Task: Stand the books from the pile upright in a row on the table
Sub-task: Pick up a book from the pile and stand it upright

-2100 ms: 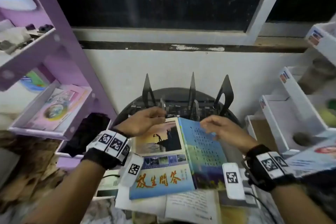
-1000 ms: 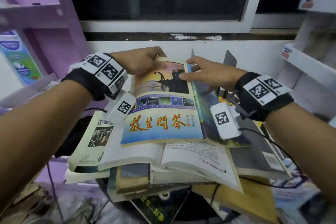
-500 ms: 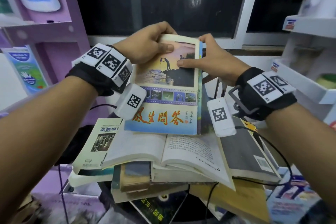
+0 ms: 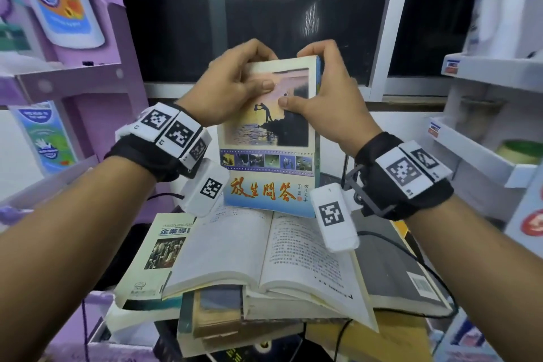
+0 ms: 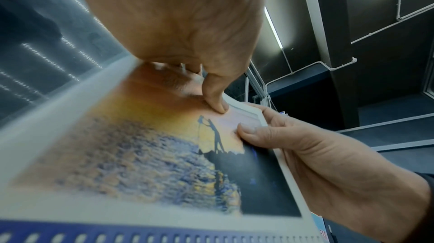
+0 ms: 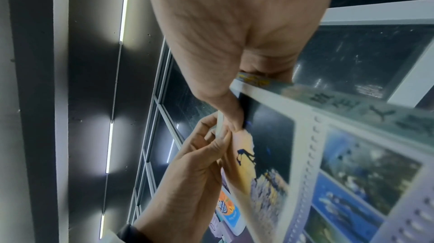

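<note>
Pile of paperback books (image 4: 264,288), a white open one uppermost, sits low in the head view, sprawled and uneven. Above it, the glossy paperback with sunset photo and red title characters (image 4: 269,138) has come up off the pile since a second ago and now hangs clear, cover toward the wearer. Long axis near vertical, title end down, spine to the right. So the lift is done; placing remains. Left hand (image 4: 226,91) pinches the upper left corner, thumb on the cover. Right hand (image 4: 323,94) grips the upper right at the spine.
</note>
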`<action>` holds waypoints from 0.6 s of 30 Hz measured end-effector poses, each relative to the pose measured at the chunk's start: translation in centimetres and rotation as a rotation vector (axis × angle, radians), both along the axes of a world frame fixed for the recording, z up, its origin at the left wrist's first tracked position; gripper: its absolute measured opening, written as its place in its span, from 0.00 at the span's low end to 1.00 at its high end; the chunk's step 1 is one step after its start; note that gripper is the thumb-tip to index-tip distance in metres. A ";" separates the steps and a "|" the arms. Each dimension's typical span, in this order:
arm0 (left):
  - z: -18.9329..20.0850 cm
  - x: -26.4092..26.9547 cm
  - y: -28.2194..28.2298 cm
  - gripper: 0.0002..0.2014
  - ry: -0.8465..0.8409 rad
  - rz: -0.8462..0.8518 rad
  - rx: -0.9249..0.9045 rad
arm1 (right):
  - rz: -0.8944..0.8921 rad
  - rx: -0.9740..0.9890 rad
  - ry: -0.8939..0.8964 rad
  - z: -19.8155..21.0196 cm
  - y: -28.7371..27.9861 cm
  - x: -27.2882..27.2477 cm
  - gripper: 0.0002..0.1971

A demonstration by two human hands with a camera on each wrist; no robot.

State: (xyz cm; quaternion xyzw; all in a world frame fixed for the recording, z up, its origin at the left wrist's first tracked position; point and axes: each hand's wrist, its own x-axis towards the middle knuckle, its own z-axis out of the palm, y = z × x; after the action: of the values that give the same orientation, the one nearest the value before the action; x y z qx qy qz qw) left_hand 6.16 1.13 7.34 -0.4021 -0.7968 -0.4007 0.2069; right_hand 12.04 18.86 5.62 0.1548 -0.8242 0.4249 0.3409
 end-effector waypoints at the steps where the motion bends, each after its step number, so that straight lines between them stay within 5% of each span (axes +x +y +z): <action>1: -0.1 0.0 -0.1 0.10 0.018 0.026 -0.005 | 0.008 0.002 0.012 0.0 -0.2 0.0 0.30; 7: -0.8 -0.2 -0.6 0.14 0.158 0.143 0.043 | 0.045 -0.054 0.053 -0.1 -0.6 -0.1 0.28; 12: -2.5 -0.6 -0.6 0.30 0.117 0.123 0.172 | 0.058 -0.119 0.072 0.1 -0.4 0.0 0.27; 18: -4.0 0.0 -0.4 0.39 -0.318 -0.041 0.514 | 0.167 -0.316 0.054 0.1 0.0 -0.1 0.26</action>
State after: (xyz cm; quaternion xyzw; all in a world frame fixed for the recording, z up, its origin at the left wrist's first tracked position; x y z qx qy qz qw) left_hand 6.15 0.72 3.34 -0.2848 -0.6833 -0.6515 0.1663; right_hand 11.99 18.87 5.76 0.1787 -0.7221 0.5715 0.3466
